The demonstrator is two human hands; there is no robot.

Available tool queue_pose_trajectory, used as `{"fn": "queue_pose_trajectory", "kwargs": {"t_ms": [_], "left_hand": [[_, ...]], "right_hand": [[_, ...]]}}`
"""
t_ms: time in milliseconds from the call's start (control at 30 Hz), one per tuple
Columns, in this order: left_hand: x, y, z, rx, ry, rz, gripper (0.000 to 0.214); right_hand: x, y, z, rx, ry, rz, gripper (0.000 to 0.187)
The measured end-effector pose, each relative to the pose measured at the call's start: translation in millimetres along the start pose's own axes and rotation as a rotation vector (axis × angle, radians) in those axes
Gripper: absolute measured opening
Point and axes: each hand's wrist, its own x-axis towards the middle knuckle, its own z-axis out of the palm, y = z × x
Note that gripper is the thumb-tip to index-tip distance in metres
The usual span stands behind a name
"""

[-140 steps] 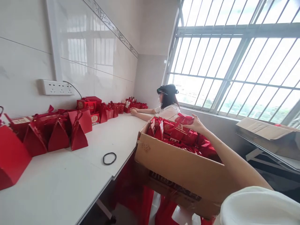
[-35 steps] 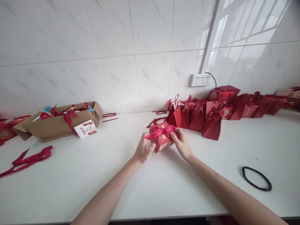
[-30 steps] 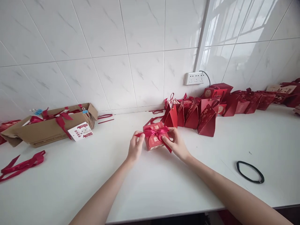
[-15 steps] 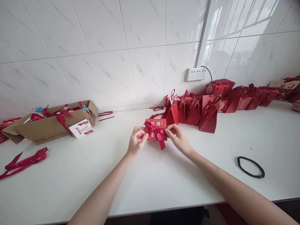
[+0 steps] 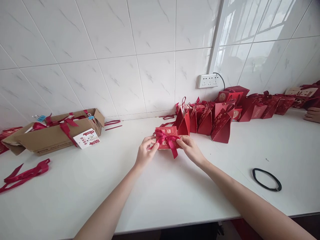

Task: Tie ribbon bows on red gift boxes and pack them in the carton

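In the middle of the white table lies a small red gift box (image 5: 166, 145) with gold characters on its top. A dark red satin ribbon (image 5: 172, 146) is tied in a bow over it, one tail hanging past the box's near edge. My left hand (image 5: 145, 150) is at the box's left side, thumb and fingers closed on the bow's left part. On the other side my right hand (image 5: 191, 149) pinches the bow's right loop between thumb and finger. The far fingers of both hands are partly hidden by the box and ribbon.
Several red gift bags (image 5: 205, 120) stand behind and right of the box. A cardboard box (image 5: 47, 138) with ribbons and a tag (image 5: 86, 138) sits left, near a loose ribbon (image 5: 27, 174). A black loop (image 5: 267, 180) lies right. Another person's hand (image 5: 312, 115) rests at the far right.
The bow's right loop has been drawn slightly to the right, and my right hand's fingers sit lower at the box's side. More of the other person's hand shows at the right edge.
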Motion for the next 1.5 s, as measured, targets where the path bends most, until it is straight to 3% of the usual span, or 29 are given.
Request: {"fn": "queue_pose_trajectory", "kwargs": {"t_ms": [100,233,433,667,867,967,1100,1133,1167,1233,1333,1500], "left_hand": [[0,1,4.5,-0.006,0.005,-0.012,0.023],[-2,2,8.8,0.012,-0.080,0.002,0.024],[-1,-10,7.7,-0.015,-0.176,0.017,0.021],[0,-18,6.3,0.193,-0.199,0.146,0.017],[0,-20,8.7,0.230,-0.221,0.077,0.020],[3,-14,-2.2,0.251,-0.316,0.047,0.020],[10,-3,-32.9,0.251,-0.639,-0.101,0.027],[13,-3,-39.8,0.217,-0.667,-0.169,0.025],[15,-3,-45.0,0.173,-0.627,-0.233,0.022],[18,-3,-48.4,0.095,-0.396,-0.309,0.019],[19,-2,-37.5,0.034,-0.050,-0.264,0.032],[12,9,-9.4,-0.043,0.085,-0.119,0.043]], "right_hand": [[-3,-4,1,-0.045,0.004,0.022,0.034],[-2,-4,2,-0.054,0.027,0.010,0.033],[2,2,-2,0.152,0.024,-0.002,0.042],[1,-6,-4,0.391,0.022,0.118,0.050],[2,-6,-4,0.319,0.018,0.053,0.045],[3,-3,-7,0.250,0.022,-0.004,0.042],[5,1,-9,0.180,0.034,-0.043,0.041],[5,2,-8,0.169,0.035,-0.053,0.041],[5,3,-8,0.160,0.033,-0.064,0.040],[4,4,-7,0.142,0.022,-0.083,0.039],[2,3,-5,0.113,-0.011,-0.101,0.039],[-1,-2,-3,0.068,-0.068,-0.108,0.037]]}}
